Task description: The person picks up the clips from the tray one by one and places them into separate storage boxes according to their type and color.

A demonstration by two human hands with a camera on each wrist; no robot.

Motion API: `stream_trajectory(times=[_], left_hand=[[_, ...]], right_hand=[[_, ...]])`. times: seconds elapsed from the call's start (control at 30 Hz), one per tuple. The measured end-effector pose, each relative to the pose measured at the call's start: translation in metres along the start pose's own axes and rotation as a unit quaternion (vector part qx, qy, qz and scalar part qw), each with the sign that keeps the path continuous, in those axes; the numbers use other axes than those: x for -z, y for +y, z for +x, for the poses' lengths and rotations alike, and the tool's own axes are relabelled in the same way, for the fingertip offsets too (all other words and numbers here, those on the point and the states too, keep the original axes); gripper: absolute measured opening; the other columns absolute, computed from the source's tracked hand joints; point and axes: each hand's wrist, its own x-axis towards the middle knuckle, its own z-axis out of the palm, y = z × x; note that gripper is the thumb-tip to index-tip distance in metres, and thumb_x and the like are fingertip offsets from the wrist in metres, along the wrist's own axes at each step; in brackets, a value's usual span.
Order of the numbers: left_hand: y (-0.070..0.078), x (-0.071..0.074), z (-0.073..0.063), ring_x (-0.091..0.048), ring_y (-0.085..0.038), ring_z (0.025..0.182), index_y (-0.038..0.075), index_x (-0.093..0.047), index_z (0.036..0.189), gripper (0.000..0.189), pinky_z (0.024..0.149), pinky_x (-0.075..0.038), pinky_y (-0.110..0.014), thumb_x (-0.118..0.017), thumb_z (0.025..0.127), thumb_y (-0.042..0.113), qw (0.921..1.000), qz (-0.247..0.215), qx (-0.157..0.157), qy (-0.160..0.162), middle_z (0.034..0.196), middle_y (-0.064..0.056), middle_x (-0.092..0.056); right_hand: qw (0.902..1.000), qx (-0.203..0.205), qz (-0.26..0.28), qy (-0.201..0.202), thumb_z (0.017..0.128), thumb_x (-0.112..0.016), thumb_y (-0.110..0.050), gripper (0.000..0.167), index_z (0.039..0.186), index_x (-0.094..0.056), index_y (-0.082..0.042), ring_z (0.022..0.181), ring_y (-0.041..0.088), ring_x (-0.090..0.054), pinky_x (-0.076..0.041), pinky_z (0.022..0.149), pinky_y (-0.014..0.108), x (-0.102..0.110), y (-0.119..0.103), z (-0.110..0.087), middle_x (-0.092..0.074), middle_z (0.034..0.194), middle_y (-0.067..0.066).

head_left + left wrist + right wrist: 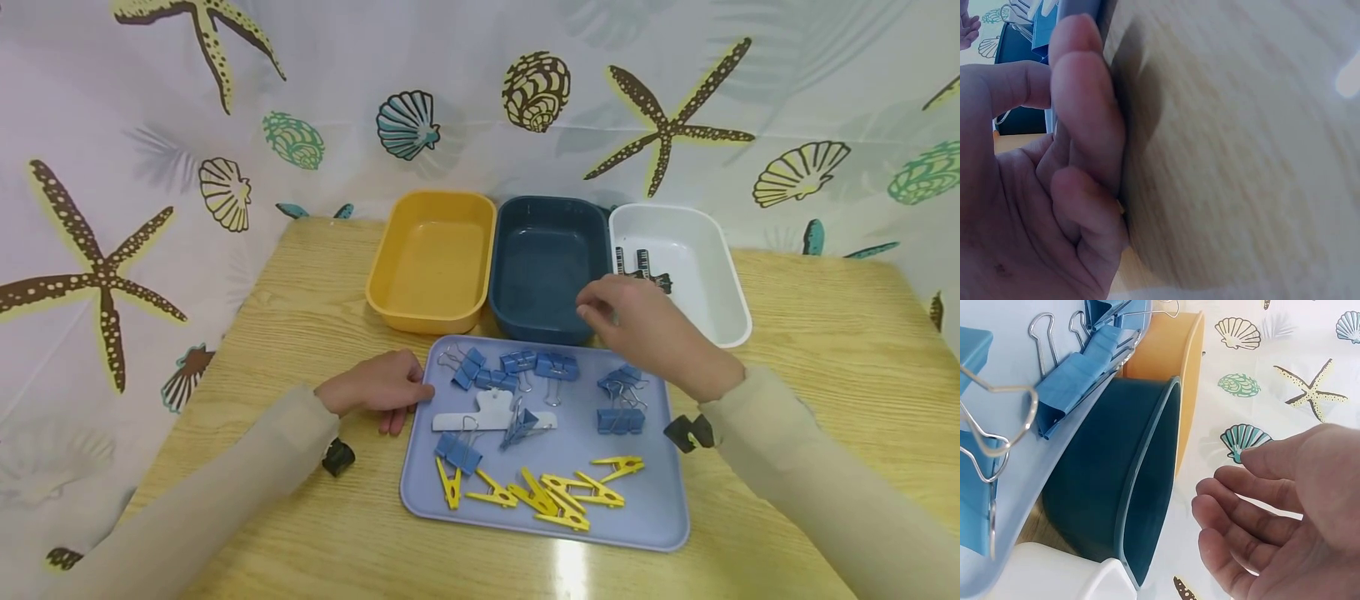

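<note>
My left hand (pixel 378 387) rests on the table beside the left edge of a lavender tray (pixel 652 508), its thumb at the rim and its fingers loosely bent. In the left wrist view nothing lies between those fingers (pixel 1088 106). My right hand (pixel 637 321) hovers over the front of the dark blue bin (pixel 551 267) and the white bin (pixel 701 275), fingers relaxed and holding nothing, as the right wrist view shows. On the tray are several blue binder clips (pixel 557 367), a wide white clip (pixel 480 422) and several yellow clothespins (pixel 564 521).
Behind the tray stand a yellow bin (pixel 431 275), the dark blue bin and the white bin, side by side. Black binder clips (pixel 642 260) lie in the white bin, partly hidden by my right hand. A patterned cloth (pixel 480 75) hangs behind the wooden table (pixel 817 333).
</note>
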Motion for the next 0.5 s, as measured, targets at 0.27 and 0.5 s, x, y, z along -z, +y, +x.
stream_trajectory(times=[0.27,0.5], left_hand=[[-0.0008,0.0004,-0.0001,-0.058,-0.017,0.035,0.005,-0.06,0.065,0.036,0.043,-0.045,-0.025,-0.052,0.094,0.025,1.0,-0.005,-0.007,0.0,0.047,-0.008,-0.062],[-0.0014,0.0,0.0,-0.058,-0.017,0.036,0.005,-0.061,0.067,0.036,0.043,-0.045,-0.026,-0.053,0.095,0.026,1.0,-0.008,-0.002,0.001,0.048,-0.009,-0.063]], right_hand=[[0.9998,0.008,0.018,-0.009,0.095,-0.059,-0.013,0.016,0.105,-0.068,-0.004,0.085,0.019,-0.06,-0.053,0.077,0.037,-0.0032,-0.0042,0.0,-0.067,0.093,0.007],[0.9992,0.028,0.019,-0.022,0.095,-0.058,-0.013,0.017,0.104,-0.069,-0.004,0.081,0.018,-0.058,-0.051,0.075,0.035,-0.0049,-0.0085,-0.0014,-0.066,0.091,0.005]])
